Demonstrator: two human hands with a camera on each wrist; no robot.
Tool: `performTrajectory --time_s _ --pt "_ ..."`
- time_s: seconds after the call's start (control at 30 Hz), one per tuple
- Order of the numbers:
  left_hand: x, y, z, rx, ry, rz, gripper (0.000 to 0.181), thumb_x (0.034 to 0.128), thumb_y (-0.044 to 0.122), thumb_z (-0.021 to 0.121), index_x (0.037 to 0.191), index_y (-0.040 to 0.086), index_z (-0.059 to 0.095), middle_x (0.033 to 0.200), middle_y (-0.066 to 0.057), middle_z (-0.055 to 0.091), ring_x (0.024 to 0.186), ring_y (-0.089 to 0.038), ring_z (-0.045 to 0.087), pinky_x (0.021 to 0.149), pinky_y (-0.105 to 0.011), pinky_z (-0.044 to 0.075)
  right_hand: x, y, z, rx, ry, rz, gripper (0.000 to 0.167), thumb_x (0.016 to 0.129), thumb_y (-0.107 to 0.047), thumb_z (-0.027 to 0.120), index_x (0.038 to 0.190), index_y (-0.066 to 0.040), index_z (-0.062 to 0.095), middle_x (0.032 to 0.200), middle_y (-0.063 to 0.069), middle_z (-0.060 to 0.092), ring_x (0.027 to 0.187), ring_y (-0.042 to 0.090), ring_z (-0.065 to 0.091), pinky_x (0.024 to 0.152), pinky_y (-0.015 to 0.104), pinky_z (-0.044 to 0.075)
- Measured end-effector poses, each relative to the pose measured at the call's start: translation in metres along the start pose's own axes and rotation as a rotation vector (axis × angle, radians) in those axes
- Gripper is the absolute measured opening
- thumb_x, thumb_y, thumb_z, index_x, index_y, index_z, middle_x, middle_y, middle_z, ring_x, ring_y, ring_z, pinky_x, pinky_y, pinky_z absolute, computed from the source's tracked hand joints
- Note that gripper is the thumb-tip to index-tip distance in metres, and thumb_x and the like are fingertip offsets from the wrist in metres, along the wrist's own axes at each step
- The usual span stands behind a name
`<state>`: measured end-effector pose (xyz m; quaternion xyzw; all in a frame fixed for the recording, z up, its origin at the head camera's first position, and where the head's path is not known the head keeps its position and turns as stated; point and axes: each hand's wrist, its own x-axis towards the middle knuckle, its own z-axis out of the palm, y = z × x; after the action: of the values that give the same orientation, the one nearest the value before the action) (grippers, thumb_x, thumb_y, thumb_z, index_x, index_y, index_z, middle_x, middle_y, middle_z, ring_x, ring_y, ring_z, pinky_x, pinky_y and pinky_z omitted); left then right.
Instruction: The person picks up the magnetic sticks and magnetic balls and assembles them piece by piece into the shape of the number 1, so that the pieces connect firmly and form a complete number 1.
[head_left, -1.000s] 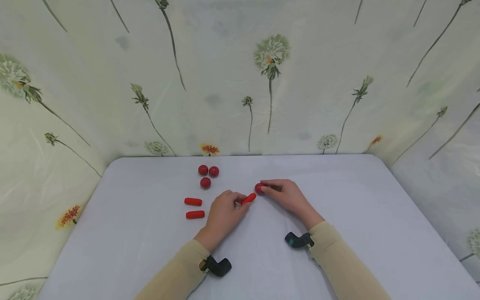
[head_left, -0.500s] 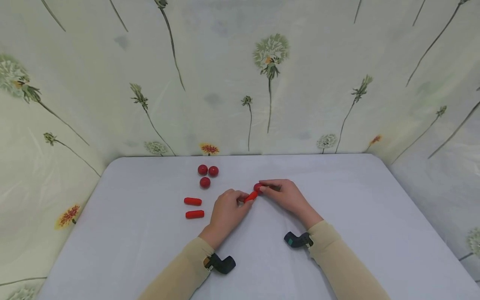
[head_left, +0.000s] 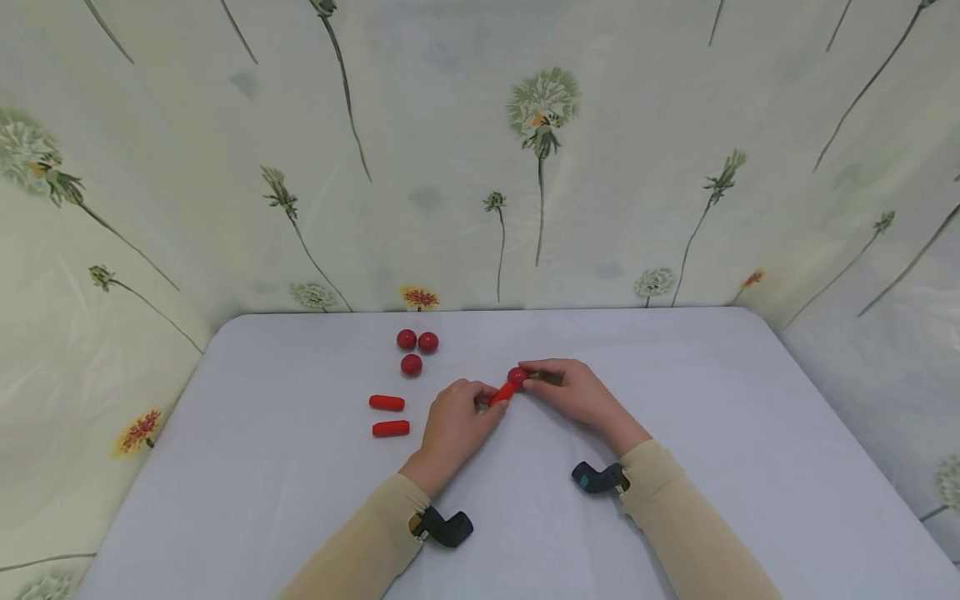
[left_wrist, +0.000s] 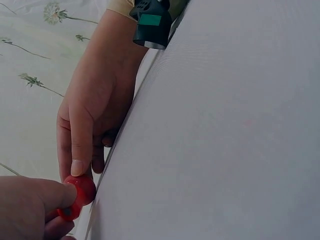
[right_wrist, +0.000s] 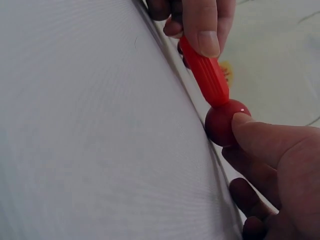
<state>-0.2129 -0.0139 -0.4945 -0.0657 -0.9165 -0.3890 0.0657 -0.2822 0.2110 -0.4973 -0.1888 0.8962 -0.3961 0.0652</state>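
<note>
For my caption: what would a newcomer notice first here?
Probably the red stick in the left hand, meeting the red ball in the right hand, just below the head view's centre. Three loose red balls and two loose red sticks lie farther left on the white table.

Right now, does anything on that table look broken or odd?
Nothing stands out: two red sticks and three balls lie on the table; the left hand holds another stick against a ball in the right hand.

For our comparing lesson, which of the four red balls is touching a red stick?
The ball in the right hand: the stick held by the left hand meets it. The other three balls lie grouped, touching no stick.
</note>
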Motion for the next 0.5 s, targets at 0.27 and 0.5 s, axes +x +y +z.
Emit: performTrajectory --time_s 0.27,0.5 --pt "-0.0002 -0.0013 0.0013 -0.011 0.004 0.005 0.029 0.0866 0.036 0.076 0.107 0.016 0.075 0.086 0.007 0.061 0.073 -0.01 0.053 0.063 -0.025 0.046 -0.0005 -0.0014 -0.0018 0.0 -0.011 0.006 0.037 0.092 -0.039 0.07 0.128 -0.029 0.067 0.124 -0.007 0.065 0.12 0.017 0.056 0.1 0.047 0.044" --pt "0.0002 -0.0031 0.0034 -0.006 0.009 0.013 0.03 0.0863 0.039 0.076 0.106 0.016 0.076 0.084 0.008 0.06 0.072 -0.01 0.052 0.062 -0.026 0.046 -0.0005 -0.0006 -0.0011 -0.005 0.0 0.003 0.037 0.091 -0.041 0.07 0.127 -0.031 0.068 0.123 -0.007 0.066 0.12 0.017 0.056 0.1 0.048 0.044"
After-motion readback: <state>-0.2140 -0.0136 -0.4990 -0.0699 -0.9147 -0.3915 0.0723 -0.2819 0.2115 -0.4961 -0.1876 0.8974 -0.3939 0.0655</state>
